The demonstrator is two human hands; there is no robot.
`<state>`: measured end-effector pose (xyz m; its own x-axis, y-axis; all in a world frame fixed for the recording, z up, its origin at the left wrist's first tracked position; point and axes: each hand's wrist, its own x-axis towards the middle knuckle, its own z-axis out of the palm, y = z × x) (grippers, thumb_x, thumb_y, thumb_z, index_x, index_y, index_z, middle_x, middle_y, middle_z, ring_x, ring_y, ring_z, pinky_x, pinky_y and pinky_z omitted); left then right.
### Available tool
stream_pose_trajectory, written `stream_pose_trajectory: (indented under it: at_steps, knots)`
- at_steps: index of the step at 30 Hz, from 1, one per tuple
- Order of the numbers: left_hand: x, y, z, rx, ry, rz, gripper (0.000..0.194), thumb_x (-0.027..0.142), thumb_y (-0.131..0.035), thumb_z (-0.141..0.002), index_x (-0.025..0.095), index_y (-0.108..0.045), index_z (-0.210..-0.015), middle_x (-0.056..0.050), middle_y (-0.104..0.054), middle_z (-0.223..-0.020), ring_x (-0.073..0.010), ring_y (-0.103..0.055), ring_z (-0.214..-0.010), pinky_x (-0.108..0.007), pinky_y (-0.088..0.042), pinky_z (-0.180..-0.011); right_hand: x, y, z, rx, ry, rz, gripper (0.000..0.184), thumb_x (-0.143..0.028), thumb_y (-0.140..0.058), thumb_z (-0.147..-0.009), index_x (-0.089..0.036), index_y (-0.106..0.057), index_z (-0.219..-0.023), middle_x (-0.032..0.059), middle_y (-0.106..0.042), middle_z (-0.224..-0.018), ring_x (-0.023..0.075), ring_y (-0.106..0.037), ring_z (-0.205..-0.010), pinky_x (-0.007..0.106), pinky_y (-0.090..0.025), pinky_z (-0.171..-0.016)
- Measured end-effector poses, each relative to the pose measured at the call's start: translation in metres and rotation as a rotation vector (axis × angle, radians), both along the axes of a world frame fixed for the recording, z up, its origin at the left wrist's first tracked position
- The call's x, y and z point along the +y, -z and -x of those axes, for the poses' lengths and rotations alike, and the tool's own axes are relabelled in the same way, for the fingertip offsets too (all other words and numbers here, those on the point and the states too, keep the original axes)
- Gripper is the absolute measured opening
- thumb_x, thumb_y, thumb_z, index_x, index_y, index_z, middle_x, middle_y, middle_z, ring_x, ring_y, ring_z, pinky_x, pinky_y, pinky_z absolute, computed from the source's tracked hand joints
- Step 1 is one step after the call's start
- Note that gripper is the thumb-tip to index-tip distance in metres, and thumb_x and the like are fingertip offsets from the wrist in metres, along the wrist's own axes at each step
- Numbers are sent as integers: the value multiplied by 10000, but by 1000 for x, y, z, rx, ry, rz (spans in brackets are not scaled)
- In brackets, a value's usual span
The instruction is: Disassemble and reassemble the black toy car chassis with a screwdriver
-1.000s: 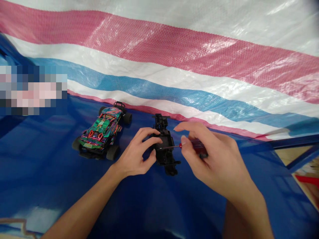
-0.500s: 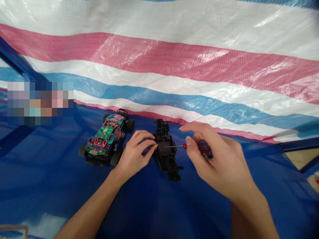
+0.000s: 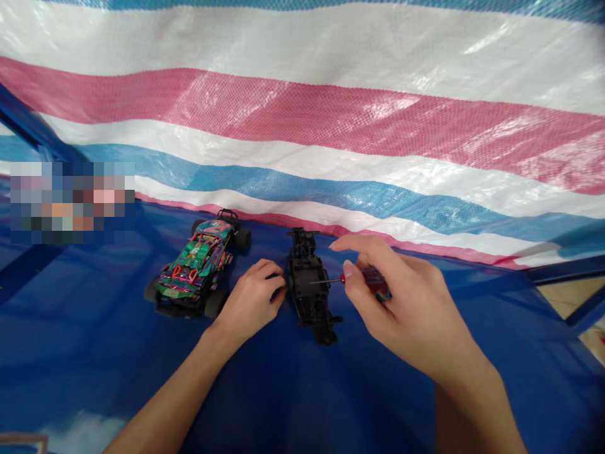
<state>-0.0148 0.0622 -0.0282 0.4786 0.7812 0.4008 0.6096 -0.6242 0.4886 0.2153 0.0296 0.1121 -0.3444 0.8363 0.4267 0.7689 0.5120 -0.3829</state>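
Red screwdriver (image 3: 377,282) clamped in right hand (image 3: 409,302), shaft over black chassis (image 3: 307,271), left hand (image 3: 253,296) curled beside it, fingertip gap unclear, toy car (image 3: 195,255) parked near bench's (image 3: 283,391) far edge.

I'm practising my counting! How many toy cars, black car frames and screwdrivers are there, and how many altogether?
Colourful toy car: 1
Black car frame: 1
Screwdriver: 1
Total: 3
I can't tell what's in the blurred patch.
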Motion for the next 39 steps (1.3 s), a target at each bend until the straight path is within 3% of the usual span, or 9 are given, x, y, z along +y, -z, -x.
stream_pose_trajectory:
  at_steps: [10,24,30,34,39]
  knots:
    - [0,-2,-1,4,-112,81,175,19,-676,-836,189,-686,-878,-73,-709,-987,-273,-666,-1028,-420,-615,-891,1,0,-1,-6,6,28,309,-180,-540,-1026,-268,-654,-1300,-31,-744,-833,108,-641,-569,228,-475,-597]
    - [-2,-4,-3,-18,-100,83,249,26,-661,-787,203,-671,-962,-75,-697,-1023,-290,-670,-1051,-443,-614,-919,-1,-5,-10,30,32,57,287,-175,-591,-998,-276,-630,-1263,-53,-700,-793,107,-679,-591,203,-527,-622]
    - [-5,-10,-5,-67,-122,72,289,15,-624,-748,202,-628,-968,-81,-671,-1051,-288,-655,-1052,-446,-603,-925,-2,-7,-15,57,24,74,160,-181,-660,-970,-265,-658,-1105,-32,-765,-893,108,-720,-673,200,-549,-677]
    - [-10,-18,-4,-206,-210,-77,228,47,-577,-858,202,-610,-1022,-99,-659,-1079,-279,-642,-1051,-448,-583,-930,-2,-10,-20,80,21,74,64,-182,-691,-964,-243,-686,-943,-20,-779,-870,114,-711,-682,203,-552,-675]
    - [-18,-26,-6,-225,127,-67,358,259,-605,-1006,241,-604,-1364,-140,-659,-1352,-315,-608,-1302,-507,-512,-1127,-2,-13,-24,87,32,91,74,-166,-720,-945,-233,-715,-913,-29,-763,-809,106,-675,-637,205,-527,-636]
